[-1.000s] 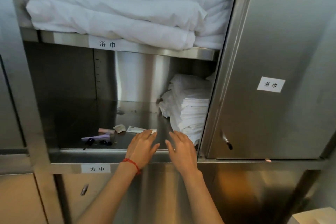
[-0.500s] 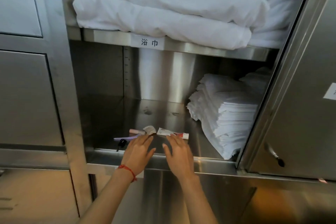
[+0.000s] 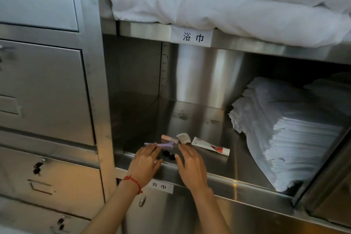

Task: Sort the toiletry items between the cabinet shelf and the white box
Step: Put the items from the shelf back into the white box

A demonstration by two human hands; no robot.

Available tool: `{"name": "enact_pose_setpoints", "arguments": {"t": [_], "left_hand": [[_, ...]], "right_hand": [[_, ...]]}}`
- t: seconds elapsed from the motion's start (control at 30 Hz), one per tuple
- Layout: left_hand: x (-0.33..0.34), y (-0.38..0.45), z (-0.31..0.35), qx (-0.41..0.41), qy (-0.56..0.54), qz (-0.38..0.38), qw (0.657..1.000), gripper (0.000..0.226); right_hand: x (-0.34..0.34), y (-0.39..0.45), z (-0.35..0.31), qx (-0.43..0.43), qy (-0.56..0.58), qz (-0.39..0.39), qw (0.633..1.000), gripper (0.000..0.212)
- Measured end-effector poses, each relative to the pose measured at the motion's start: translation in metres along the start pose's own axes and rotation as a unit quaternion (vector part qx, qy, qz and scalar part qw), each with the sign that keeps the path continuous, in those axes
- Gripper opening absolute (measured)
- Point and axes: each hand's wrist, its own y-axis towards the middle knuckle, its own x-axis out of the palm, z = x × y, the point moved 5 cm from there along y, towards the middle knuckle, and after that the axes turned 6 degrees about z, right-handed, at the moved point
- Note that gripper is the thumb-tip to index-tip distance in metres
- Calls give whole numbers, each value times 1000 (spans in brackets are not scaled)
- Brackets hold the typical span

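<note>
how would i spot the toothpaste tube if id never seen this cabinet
Find the steel shelf under the big folded towels, with a stack of white cloths on its right. Near its front edge lies a cluster of small items just beyond the right hand. The toothpaste tube is the rightmost one: flat, white, with a red patch by its cap.

cabinet shelf [image 3: 207, 119]: brushed glossy metal | towels [image 3: 218, 5]: white matt cloth | toothpaste tube [image 3: 209, 146]: glossy plastic

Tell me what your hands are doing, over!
Left hand open, fingertips on purple razor. Right hand open, touching small packet. Toothpaste tube lies untouched on shelf. Nothing blocking.
</note>
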Motion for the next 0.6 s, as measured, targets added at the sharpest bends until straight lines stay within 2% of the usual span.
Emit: {"name": "enact_pose_setpoints", "arguments": {"t": [0.13, 0.43, 0.6], "left_hand": [[13, 3, -11, -4, 28, 1, 1000, 49], [41, 6, -23, -24, 15, -15, 999, 52], [45, 10, -20, 12, 72, -11, 997, 58]], "right_hand": [[20, 5, 7, -20, -1, -25, 999, 46], [54, 11, 24, -57, -4, -63, 996, 45], [72, 11, 24, -61, -6, -87, 994, 43]]}}
